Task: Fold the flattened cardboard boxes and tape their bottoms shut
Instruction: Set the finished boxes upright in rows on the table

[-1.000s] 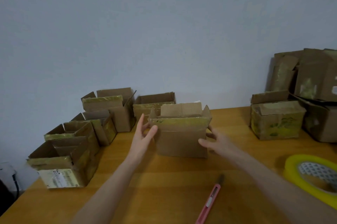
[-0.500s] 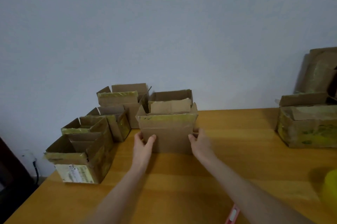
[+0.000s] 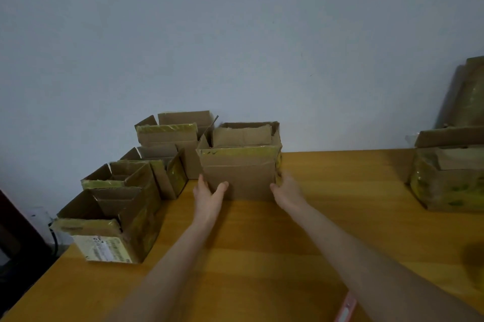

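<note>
While the folded box (image 3: pixel 238 180) stands upright on the wooden table (image 3: pixel 262 243), open top upward and yellow tape along its front rim, we see it placed at the right end of the row of finished boxes (image 3: pixel 104 240), close in front of another open box (image 3: pixel 248 128) by the wall. The left hand (image 3: pixel 208 196) lies flat against the box's left corner, thumb on the front face. The right hand (image 3: pixel 286 190) presses the right corner likewise. Its fingers are partly hidden, but they appear straight rather than curled. Neither hand clasps the box; it is merely squeezed between them.

We judge the step in hand to be setting a completed box into the row. The next move calls for letting go and fetching a fresh flattened box, perhaps from the cardboard (image 3: pixel 468 94) leaning at far right.

Compared with half a second ago, the box sits slightly deeper on the table, nearer the wall, and the hands have followed it. Against one second ago, the left hand, then clear of the box, now touches it, the tape roll has left the view, and only the tip of the pink cutter (image 3: pixel 345 311) shows.
</note>
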